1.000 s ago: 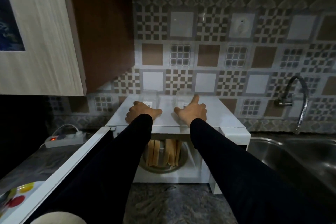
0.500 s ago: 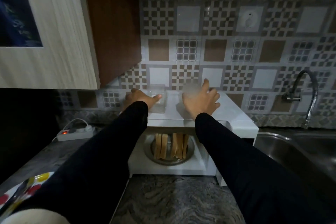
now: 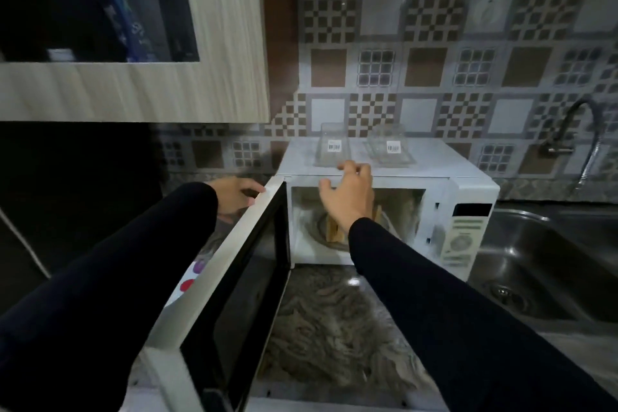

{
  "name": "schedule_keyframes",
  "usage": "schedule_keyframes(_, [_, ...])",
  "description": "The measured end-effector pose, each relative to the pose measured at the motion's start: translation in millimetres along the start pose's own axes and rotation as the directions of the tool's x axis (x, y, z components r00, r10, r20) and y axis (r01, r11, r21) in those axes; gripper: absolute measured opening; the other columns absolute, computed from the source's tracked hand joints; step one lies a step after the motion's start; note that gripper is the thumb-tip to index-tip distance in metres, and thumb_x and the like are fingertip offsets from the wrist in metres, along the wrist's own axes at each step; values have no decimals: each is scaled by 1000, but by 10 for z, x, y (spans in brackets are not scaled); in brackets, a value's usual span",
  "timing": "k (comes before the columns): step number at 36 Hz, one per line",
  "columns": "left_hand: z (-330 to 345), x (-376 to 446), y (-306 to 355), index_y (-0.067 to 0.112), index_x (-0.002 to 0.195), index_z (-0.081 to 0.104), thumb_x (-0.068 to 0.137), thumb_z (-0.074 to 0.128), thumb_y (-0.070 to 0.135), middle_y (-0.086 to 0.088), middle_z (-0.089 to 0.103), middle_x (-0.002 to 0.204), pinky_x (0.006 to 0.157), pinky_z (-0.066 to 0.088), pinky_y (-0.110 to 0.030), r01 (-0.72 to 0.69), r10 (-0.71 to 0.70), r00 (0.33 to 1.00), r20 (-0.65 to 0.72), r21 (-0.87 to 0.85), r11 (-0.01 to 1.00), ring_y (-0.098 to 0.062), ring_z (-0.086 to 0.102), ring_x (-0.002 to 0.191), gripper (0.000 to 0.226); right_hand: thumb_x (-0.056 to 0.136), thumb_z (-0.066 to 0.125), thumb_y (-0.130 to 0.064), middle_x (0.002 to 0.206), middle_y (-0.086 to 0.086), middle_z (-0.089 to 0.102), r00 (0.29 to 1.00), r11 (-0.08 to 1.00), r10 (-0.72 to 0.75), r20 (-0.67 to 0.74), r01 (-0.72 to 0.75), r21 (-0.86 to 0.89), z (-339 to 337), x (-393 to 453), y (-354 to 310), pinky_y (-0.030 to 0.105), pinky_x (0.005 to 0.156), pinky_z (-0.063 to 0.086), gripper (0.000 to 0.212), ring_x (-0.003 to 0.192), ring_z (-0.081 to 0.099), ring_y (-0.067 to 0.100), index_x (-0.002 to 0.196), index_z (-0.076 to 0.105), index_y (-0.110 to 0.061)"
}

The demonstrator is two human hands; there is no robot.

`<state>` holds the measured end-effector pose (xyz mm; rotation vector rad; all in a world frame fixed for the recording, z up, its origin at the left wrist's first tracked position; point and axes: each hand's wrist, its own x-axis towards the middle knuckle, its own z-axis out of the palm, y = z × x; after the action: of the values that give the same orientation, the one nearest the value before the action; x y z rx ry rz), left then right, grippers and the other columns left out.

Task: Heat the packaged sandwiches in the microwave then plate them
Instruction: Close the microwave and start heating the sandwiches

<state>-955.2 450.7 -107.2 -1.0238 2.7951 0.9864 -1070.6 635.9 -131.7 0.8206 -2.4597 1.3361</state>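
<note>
Microwave (image 3: pixel 465 197) door (image 3: pixel 234 264) open, left hand (image 3: pixel 235 196) on its top edge. Right hand (image 3: pixel 349 197) empty, fingers spread, in front of the cavity; sandwiches (image 3: pixel 334 227) upright on the turntable. Two clear packs (image 3: pixel 332 149) on top.

Toasted-brown sandwiches (image 3: pixel 334 227) stand on edge on the turntable inside the white microwave (image 3: pixel 465 191), whose door (image 3: pixel 230 278) swings wide open leftward. Two empty clear plastic packages (image 3: pixel 332 149) with barcode labels sit side by side on its top.
</note>
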Motion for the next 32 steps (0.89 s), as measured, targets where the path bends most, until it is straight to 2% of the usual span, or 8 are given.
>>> schedule_keyframes(4, [104,-141,-106,33,105,59,100,38,7,-13,63,102,60,49,-28,-155,153,987,-56,-31,987,-19,56,74,34,88,57,-31,122,3,46,989,995,-76,125,67,73,97,-364,-231,30,92,43,30,108,52,21,114,59,-15])
schedule_keyframes(7, [254,-169,-141,15,123,59,101,33,-2,-29,57,126,59,45,-23,-226,227,967,-118,18,974,-46,56,93,38,87,60,-31,115,2,51,970,992,-110,218,92,91,150,-581,-361,25,80,39,27,102,54,18,108,64,-15])
schedule_keyframes(10, [408,-212,-155,7,134,52,99,35,-4,-26,54,132,75,44,-6,-243,229,948,-221,-40,969,-37,55,110,40,85,63,-33,107,7,55,934,988,-150,326,129,84,177,-742,-438,25,80,40,27,97,57,22,103,66,-13])
schedule_keyframes(12, [464,-237,-164,19,128,57,97,40,1,-16,56,132,100,43,-27,-252,232,938,-257,-45,967,-29,55,118,40,84,64,-35,105,7,57,911,988,-152,384,134,73,175,-814,-470,28,79,43,30,95,57,22,102,64,-11])
schedule_keyframes(17, [617,-139,-181,33,119,55,95,43,2,-19,58,125,103,44,-42,-291,260,946,-195,-152,945,-34,57,113,41,80,69,-37,113,5,54,902,993,-114,416,109,36,70,-810,-456,28,83,44,40,103,54,20,111,59,-14])
schedule_keyframes(24, [877,-237,182,19,133,51,102,33,19,-20,45,125,104,36,-34,-286,254,890,-379,-31,958,-36,51,114,35,73,78,-39,128,3,54,876,983,-79,475,147,-108,-317,-713,-200,31,89,43,63,116,50,22,128,54,-19])
schedule_keyframes(28, [1007,-196,389,25,126,54,97,41,31,-10,40,133,102,33,-40,-240,247,848,-468,74,968,-34,43,120,32,79,72,-21,129,7,54,889,944,-49,455,190,-268,-552,-632,-51,33,94,45,57,118,51,25,132,51,-18])
schedule_keyframes(32, [1151,-139,610,18,124,54,98,43,21,-8,39,135,100,33,-49,-220,362,771,-523,316,923,-28,35,128,28,84,61,-7,127,10,53,917,913,-31,398,188,-361,-805,-517,189,36,99,45,46,118,50,27,129,55,-14])
